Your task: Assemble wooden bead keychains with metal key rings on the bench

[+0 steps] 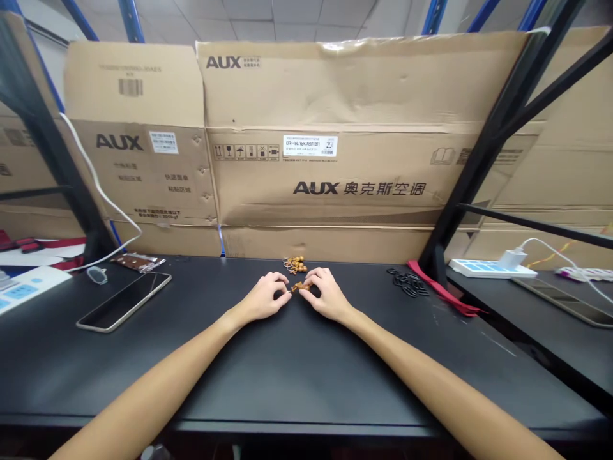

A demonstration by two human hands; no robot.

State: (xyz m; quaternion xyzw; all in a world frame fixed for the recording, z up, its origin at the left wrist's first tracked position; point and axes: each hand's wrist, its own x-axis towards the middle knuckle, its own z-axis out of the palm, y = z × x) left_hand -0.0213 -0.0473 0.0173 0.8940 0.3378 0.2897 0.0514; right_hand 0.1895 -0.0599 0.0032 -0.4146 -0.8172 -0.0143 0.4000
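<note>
Head camera view: two bare hands meet near the far middle of a black tabletop (287, 370), forearms reaching in from the lower corners. The right hand (327, 294) pinches a small amber-brown charm (301, 287) between thumb and fingertips. The left hand (269, 296) is curled at the charm's left end, thumb and forefinger close together; whether they grip anything is too small to tell. The charm sits between the two hands, just in front of a little heap of amber-brown charms (297, 263) with metal-looking loops.

To the left, a smartphone (124, 301) lies screen up, dark, at a slant. Beyond it is a shiny brown packet (138, 261), and at the left edge a white power strip (31, 286) with blue sockets. To the right, a loose pile of black loops (409, 282) lies beside a red strap (445, 291) near a black metal post. Past the post, a white plug (512, 257) stands in a second power strip (472, 268).

Behind the table, flattened-looking brown cardboard (373, 89) printed "AUX" forms a wall, with blue posts and ceiling panels above.
</note>
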